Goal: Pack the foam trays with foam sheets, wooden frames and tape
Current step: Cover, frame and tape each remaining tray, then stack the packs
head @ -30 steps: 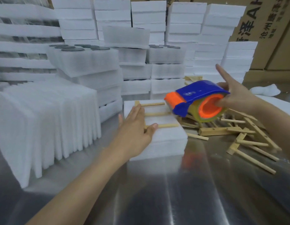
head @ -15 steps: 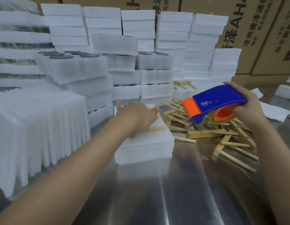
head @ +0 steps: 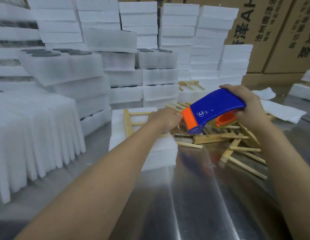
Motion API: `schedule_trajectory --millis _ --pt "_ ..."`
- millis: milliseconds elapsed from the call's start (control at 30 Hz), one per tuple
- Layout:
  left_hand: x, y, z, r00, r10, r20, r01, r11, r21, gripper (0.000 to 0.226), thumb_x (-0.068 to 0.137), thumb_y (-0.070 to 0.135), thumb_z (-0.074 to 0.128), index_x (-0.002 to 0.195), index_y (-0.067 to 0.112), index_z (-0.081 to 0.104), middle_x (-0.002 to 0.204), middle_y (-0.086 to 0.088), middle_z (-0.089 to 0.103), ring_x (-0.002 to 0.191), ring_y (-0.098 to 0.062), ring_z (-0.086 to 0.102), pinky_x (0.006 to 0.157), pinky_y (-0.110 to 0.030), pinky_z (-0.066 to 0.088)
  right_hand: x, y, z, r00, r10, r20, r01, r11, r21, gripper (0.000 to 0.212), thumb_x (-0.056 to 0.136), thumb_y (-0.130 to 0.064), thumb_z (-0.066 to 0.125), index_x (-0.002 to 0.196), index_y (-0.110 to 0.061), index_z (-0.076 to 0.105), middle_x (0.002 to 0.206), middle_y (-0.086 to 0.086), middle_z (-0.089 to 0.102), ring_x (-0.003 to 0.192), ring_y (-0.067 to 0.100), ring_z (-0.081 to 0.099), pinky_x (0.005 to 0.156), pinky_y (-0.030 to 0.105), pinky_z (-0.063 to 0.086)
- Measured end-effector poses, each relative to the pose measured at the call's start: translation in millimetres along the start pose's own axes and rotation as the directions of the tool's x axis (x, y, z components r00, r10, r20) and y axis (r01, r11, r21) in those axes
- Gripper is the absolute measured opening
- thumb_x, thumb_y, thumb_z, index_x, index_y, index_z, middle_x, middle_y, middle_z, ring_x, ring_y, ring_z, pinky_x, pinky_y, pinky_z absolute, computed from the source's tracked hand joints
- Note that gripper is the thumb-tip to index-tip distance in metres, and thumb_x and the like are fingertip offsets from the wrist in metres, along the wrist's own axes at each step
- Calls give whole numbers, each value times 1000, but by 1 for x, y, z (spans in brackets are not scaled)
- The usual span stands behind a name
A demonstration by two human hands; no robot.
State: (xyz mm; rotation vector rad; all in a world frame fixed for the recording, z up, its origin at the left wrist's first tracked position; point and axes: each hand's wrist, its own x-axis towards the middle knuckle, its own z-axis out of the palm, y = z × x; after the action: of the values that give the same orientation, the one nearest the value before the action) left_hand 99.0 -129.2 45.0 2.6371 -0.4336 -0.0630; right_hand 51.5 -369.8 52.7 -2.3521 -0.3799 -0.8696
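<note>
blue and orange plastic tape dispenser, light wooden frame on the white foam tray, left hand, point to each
blue and orange plastic tape dispenser (head: 218, 104): head view, blue shell
light wooden frame (head: 127, 122): head view, left rail
left hand (head: 165, 119): head view, back of hand

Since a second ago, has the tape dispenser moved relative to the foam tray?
Yes. The tape dispenser shifted right: its orange nose was over the foam tray's right corner, now it hangs past that edge, above the loose wooden frames.
</note>
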Motion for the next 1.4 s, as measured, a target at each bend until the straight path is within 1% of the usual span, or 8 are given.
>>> schedule_trajectory --millis 400,500,600,800,967,1067,1200,1400 --pt "-7 -7 1 962 148 -231 -232 887 -399 19 87 11 60 70 18 64 76 1 65 85 -21 63 82 -33 50 4 -29 -3 990 -127 68 144 894 -424 78 68 8 79 137 -16 51 129 20 47 122 36 42 88 46 44" --pt "-1 -9 3 975 119 -188 -185 902 -390 23 87 13 61 66 23 65 75 9 66 91 -18 65 88 -34 51 -2 -18 -4 982 -10 -189 -50 949 -310 76 72 4 76 137 -23 47 134 14 45 124 27 42 94 27 39" --pt "2 -8 5 991 83 -105 -114 935 -335 17 85 18 61 72 13 72 81 4 71 96 -19 66 93 -40 51 -1 -2 -14 802 386 -455 -406 912 58 60 76 0 61 129 -28 52 122 4 54 107 16 52 88 22 42" --pt "3 -3 5 999 1 -48 -1 1000 -6 22 89 28 54 97 19 72 102 5 71 98 -21 62 85 -31 44 -8 8 -4 426 901 84 -821 346 454 45 90 -35 60 128 -13 50 113 9 58 99 27 59 72 44 51" --pt "1 -3 5 998 20 -57 -15 996 89 19 89 26 56 105 15 56 99 5 61 98 -23 54 80 -31 34 -9 -12 1 638 721 -271 -724 681 109 58 85 -34 63 135 -11 46 136 13 42 121 29 44 95 37 41" --pt "1 -3 5 999 10 -53 -4 993 117 17 86 27 60 85 19 45 86 3 53 90 -24 50 76 -31 31 -5 -50 18 810 454 -372 -429 890 155 38 83 -15 54 121 -19 56 107 4 61 96 14 59 75 20 46" --pt "-1 -2 3 998 11 -57 -8 999 46 19 83 30 64 94 21 51 90 3 58 97 -25 54 79 -32 35 -14 -81 82 804 510 307 -559 823 99 42 86 1 53 126 -12 57 88 11 70 81 24 70 77 42 58" --pt "-2 -1 3 999 -4 -44 5 1000 28 55 85 32 60 135 15 44 122 -2 60 115 -25 53 93 -35 40 -24 -74 108 702 612 364 -694 473 544 58 88 15 52 140 -8 41 110 18 64 93 31 69 72 37 60"
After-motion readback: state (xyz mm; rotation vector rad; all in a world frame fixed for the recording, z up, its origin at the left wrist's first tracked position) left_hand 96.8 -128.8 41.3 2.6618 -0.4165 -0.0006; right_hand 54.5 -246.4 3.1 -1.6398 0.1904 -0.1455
